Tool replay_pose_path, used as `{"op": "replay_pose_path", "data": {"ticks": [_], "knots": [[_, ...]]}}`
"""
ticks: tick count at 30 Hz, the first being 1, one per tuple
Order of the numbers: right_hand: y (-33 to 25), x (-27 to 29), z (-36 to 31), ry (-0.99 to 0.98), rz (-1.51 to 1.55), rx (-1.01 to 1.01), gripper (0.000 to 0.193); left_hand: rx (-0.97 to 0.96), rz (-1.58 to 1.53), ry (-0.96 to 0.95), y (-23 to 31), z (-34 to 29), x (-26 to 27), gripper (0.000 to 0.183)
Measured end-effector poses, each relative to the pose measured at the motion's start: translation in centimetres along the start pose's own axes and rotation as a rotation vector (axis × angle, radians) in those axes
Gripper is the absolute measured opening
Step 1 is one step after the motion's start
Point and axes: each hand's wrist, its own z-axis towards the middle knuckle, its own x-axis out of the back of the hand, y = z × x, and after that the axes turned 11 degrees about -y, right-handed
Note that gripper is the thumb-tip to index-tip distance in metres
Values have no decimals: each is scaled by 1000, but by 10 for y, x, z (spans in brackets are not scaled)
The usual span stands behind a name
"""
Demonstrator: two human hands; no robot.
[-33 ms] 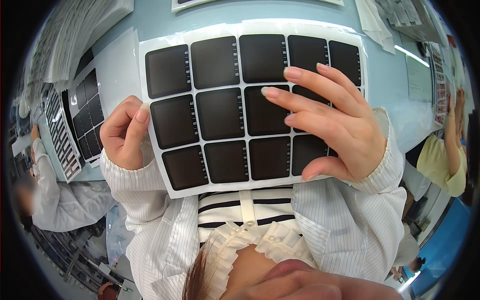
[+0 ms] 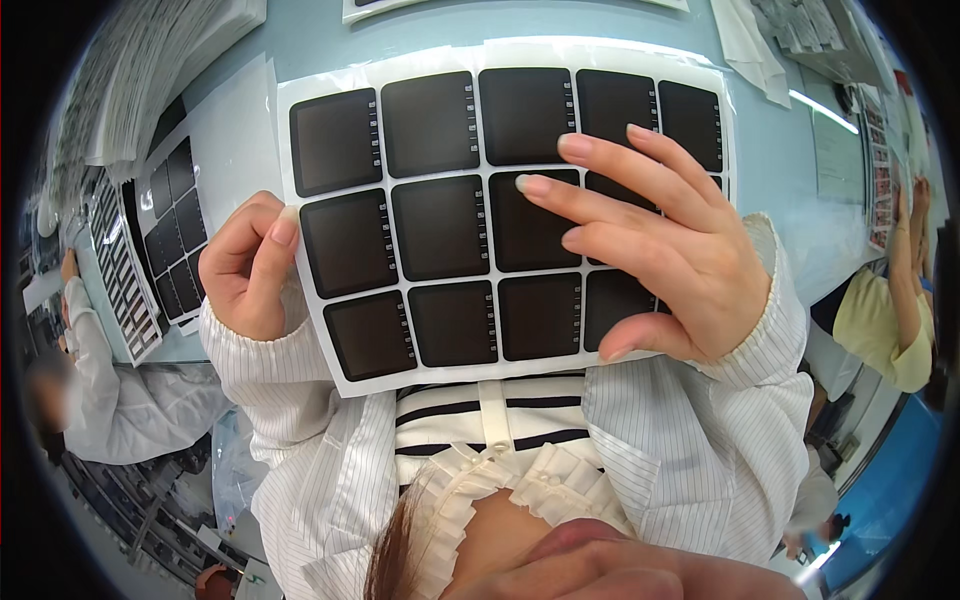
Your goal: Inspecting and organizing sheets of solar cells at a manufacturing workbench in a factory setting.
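A white sheet printed with black rounded squares (image 2: 440, 228) fills the upper centre of the frame. The left hand (image 2: 248, 265) pinches its left edge, fingers curled; the right hand (image 2: 685, 250) is spread open over its right part, thumb near the lower edge.

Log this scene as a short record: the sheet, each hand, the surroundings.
Item: white sheet with three rows of dark rounded squares
Left hand: thumb and curled fingers grip its left edge
Right hand: open, fingers spread over its right part
Surface: pale blue table
Far left: paper stack
Far right: co-worker's yellow sleeve
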Motion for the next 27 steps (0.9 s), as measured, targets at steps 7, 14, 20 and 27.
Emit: {"op": "replay_pose_path", "data": {"ticks": [7,14,20,27], "knots": [[5,12,-11,124,-214,-124,53,12,21,22,0,-3,1,22],[0,9,0,77,-219,-39,47,-32,23,22,-3,-1,0,21],[-3,4,7,-1,-220,-23,47,-41,29,41,-5,-4,0,21],[-2,8,-4,228,-321,-2,39,-35,46,46,-3,-3,-1,21]]}}
